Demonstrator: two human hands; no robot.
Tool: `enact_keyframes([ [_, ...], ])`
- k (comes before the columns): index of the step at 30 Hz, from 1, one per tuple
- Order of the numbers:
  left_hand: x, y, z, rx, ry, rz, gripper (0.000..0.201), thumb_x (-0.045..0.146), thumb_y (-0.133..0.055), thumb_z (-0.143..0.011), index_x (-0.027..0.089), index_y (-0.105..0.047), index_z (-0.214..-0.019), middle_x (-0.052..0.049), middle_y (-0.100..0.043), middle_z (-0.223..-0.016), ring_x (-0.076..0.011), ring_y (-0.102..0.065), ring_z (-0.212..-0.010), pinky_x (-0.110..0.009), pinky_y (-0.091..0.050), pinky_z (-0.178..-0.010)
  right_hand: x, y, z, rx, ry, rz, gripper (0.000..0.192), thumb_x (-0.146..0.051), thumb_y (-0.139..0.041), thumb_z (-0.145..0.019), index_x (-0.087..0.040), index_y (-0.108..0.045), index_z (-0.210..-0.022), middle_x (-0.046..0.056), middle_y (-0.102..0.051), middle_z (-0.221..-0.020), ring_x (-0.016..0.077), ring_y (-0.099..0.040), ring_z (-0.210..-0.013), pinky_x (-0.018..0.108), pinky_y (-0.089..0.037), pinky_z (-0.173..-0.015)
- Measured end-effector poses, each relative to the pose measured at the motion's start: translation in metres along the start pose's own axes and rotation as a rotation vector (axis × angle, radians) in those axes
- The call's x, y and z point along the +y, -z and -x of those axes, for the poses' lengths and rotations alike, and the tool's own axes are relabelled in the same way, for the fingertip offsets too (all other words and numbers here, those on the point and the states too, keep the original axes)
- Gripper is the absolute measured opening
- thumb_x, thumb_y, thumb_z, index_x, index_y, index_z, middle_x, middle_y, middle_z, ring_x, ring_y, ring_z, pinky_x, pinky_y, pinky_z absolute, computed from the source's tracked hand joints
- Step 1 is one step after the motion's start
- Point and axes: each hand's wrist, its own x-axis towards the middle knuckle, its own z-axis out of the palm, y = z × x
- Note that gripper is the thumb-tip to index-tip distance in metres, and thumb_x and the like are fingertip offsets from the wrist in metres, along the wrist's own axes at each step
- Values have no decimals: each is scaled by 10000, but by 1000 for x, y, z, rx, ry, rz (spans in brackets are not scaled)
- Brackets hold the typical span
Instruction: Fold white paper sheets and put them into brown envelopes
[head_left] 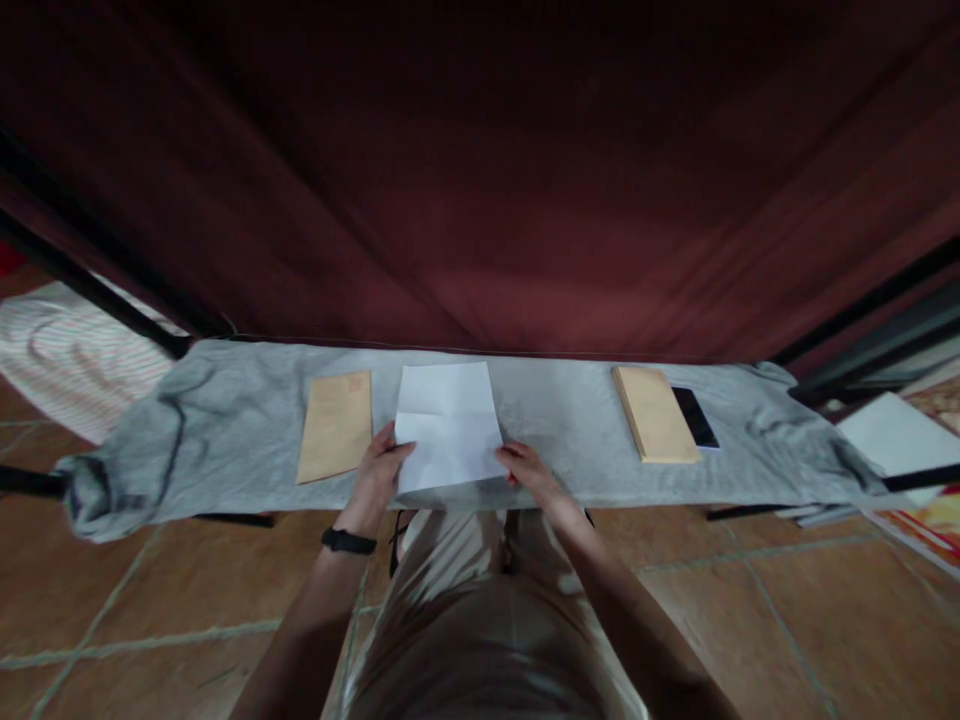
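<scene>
A white sheet of paper with a crease across its middle lies in front of me, its near edge toward my body. My left hand grips its left side, thumb on top and fingers underneath. At the lower right corner, my right hand pinches the same sheet. Left of the paper lies a single brown envelope, close to my left hand but apart from it. Farther right rests a stack of brown envelopes, with a dark phone beside it, partly hidden under or behind the stack.
A grey cloth covers the narrow table. Behind it hangs a dark red curtain. Black metal bars frame both sides. A striped cloth is at far left, and white papers are at far right. The floor is tiled.
</scene>
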Motion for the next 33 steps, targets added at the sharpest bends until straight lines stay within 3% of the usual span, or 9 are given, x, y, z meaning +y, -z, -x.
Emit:
enact_keyframes([
  [2, 0, -6, 13, -102, 84, 115, 662, 202, -844, -495, 164, -670, -1133, -10, -742, -856, -173, -675, -718, -287, -545, -691, 1, 9, 4, 32, 11, -7, 205, -414, -658, -743, -210, -645, -737, -41, -558, -590, 113, -498, -495, 208, -370, -427],
  [5, 0, -23, 28, -196, 72, 132, 706, 248, -858, -515, 166, -668, -1190, -18, -760, -885, -178, -684, -721, -291, -546, -688, 7, 29, 13, 139, 35, -24, 211, -434, -662, -735, -224, -651, -749, -37, -567, -614, 128, -518, -539, 215, -405, -448],
  [9, -3, -60, 37, -302, 22, 64, 827, 319, -837, -584, 166, -589, -1358, -15, -758, -898, -185, -688, -707, -310, -552, -676, 22, 61, 32, 295, 88, -52, 253, -492, -687, -724, -243, -656, -756, -35, -564, -616, 149, -530, -583, 225, -432, -460],
  [13, -12, -100, 36, -383, -32, -13, 765, 267, -772, -654, 174, -571, -1386, -26, -758, -928, -185, -693, -754, -297, -552, -687, 40, 88, 45, 421, 73, -85, 311, -534, -702, -697, -232, -639, -726, -40, -556, -606, 135, -511, -563, 218, -433, -452],
  [18, -31, -128, 25, -353, -97, -231, 778, 177, -738, -679, 155, -519, -1425, 12, -716, -806, -183, -668, -712, -312, -542, -706, 55, 108, 49, 507, 36, -61, 304, -519, -678, -711, -218, -635, -722, -53, -530, -579, 130, -505, -542, 219, -443, -455],
  [21, -39, -130, 18, -320, -218, -449, 717, 150, -708, -711, 157, -542, -1408, -4, -702, -828, -181, -660, -720, -324, -548, -748, 59, 112, 51, 534, 61, 66, 263, -453, -621, -791, -206, -690, -848, -29, -597, -643, 159, -574, -597, 259, -513, -536],
  [26, -37, -124, 21, -281, -497, -742, 489, 176, -583, -840, 158, -619, -1328, -132, -668, -1162, -267, -676, -1024, -427, -543, -944, 58, 108, 49, 679, 280, 495, 315, -279, -523, -913, -192, -690, -1166, 112, -705, -1086, 245, -670, -996, 395, -538, -959],
  [30, -30, -132, 32, -257, -702, -914, 487, 201, -523, -914, 129, -576, -1393, -205, -493, -1498, -364, -470, -1394, -521, -379, -1159, 55, 93, 31, 591, 440, 654, 401, -291, -462, -995, -165, -617, -1342, 173, -627, -1363, 289, -567, -1295, 465, -441, -1131],
  [33, -31, -146, 36, -384, -786, -1010, 512, 236, -484, -958, 101, -517, -1451, -215, -348, -1628, -383, -317, -1510, -532, -276, -1222, 53, 77, 14, 505, 495, 731, 448, -290, -446, -1019, -175, -557, -1438, 156, -527, -1523, 302, -428, -1454, 512, -353, -1200],
])
